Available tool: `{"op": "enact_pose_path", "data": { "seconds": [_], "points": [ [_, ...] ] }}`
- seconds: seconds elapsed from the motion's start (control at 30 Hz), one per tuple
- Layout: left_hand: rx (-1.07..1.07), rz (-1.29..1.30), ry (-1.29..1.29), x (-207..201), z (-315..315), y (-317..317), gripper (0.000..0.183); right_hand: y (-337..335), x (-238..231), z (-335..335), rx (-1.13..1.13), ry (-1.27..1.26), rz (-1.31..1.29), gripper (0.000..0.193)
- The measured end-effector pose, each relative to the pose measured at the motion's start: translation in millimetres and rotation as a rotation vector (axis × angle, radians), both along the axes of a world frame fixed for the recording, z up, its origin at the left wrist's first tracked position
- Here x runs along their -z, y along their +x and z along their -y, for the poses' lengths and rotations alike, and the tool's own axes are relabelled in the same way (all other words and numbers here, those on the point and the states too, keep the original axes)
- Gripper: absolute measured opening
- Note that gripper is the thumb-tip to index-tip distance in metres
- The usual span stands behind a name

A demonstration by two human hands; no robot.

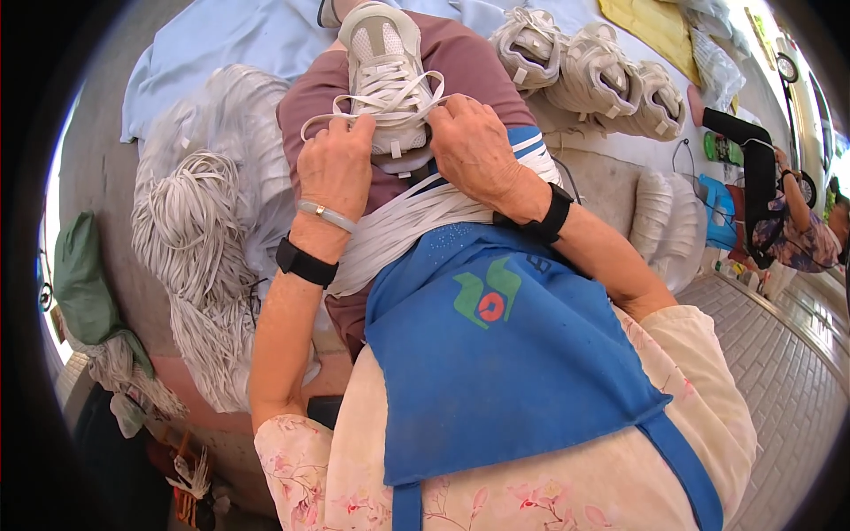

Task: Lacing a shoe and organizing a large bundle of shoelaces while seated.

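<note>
Your blue apron (505,372) lies nearest the camera. Beyond it, your left hand (336,164) and right hand (474,146) each pinch the lace (390,96), on opposite sides of the sneaker (379,40). The sneaker rests on your lap, toe outward, presumably to expose the lacing. Spare laces (398,226) cross your lap, likely for reach. Your finger pads are hidden; the rim distorts the far-right person (797,217).

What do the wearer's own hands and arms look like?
The left hand is ungloved, with a pale, gold-accented bangle and a black wristband. The right hand is ungloved too, with a black wrist strap. Pink-flowered cream sleeves end near the elbows.
</note>
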State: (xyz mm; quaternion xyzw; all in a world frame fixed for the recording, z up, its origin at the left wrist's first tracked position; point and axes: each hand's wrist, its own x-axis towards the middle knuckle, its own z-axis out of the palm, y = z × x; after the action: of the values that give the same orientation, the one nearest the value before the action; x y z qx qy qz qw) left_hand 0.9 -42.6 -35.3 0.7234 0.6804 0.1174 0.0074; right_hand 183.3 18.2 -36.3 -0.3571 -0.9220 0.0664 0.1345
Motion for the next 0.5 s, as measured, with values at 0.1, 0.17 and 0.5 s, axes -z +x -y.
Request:
{"op": "enact_pose_path", "data": {
  "seconds": [0.1,0.17,0.5],
  "points": [
    [0.028,-0.052,0.076,-1,-2,1,0.006,1,0,0,0.029,-0.081,-0.078,0.011],
    [0.068,-0.006,0.131,-1,-3,-1,0.005,0,-2,-4,0.025,0.052,-0.176,0.011],
    [0.057,0.497,0.247,-10,-19,7,0.01,-2,-13,-10,-0.177,0.213,0.01,0.011]
  ]
}}
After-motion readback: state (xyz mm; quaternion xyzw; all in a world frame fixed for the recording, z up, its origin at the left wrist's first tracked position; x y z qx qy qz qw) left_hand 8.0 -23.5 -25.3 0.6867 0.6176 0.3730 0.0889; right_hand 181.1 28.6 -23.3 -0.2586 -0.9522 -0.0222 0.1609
